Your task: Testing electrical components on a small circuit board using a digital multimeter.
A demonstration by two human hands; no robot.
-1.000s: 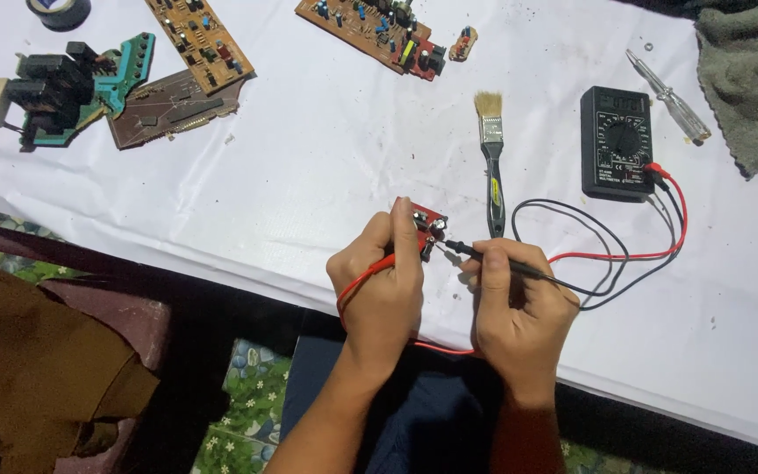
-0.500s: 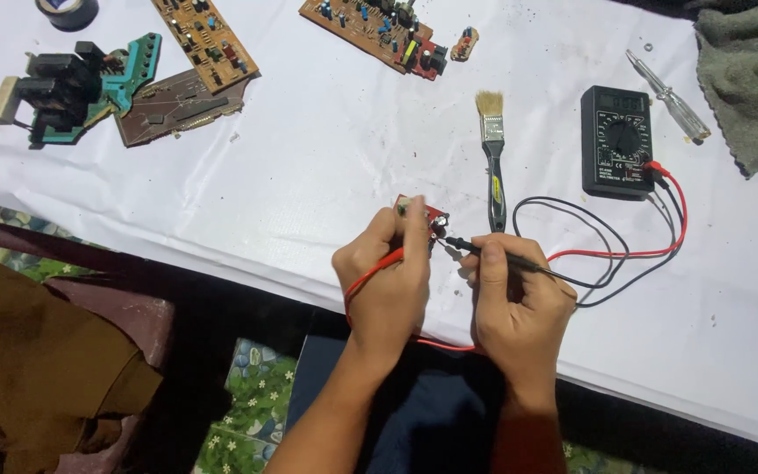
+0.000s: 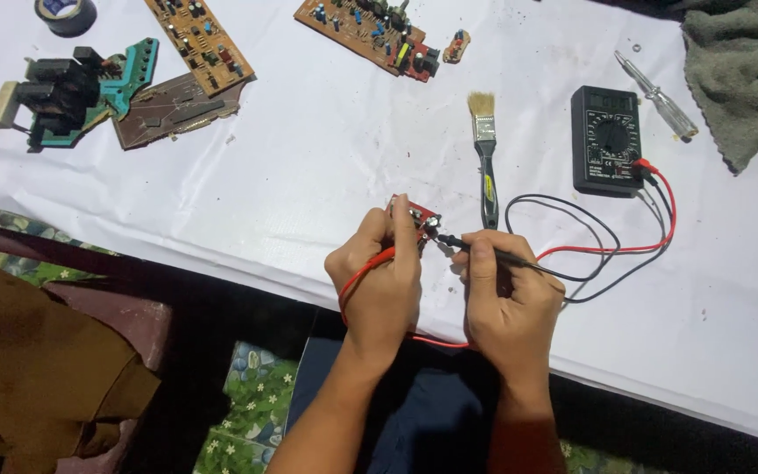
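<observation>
Small red circuit board (image 3: 416, 216) sits pinched at the fingertips of the left hand (image 3: 381, 276), just above the near edge of the white table cover (image 3: 309, 175) and a little left of the picture's centre. That hand's fingers are curled shut around both the board and the red probe lead (image 3: 357, 279), which loops out under the palm toward 7 o'clock. The right hand (image 3: 509, 294) is closed in a pen grip on the black probe (image 3: 477, 247), whose tip points toward 9 o'clock and meets the board's right edge — whether it truly touches a contact is too small to tell. From the board, the black multimeter (image 3: 607, 139) lies at about 2 o'clock, its red and black wires (image 3: 607, 250) trailing back to the hands, and a paintbrush (image 3: 486, 158) stands just beside the board at 1 o'clock. Well apart toward 10 and 11 o'clock lie several larger circuit boards (image 3: 199, 44). The step in hand looks like probing the little board with both leads — a measurement under way. Holding both tips steady on their points while glancing up at the meter's face seems to be what the work now calls for.
</observation>
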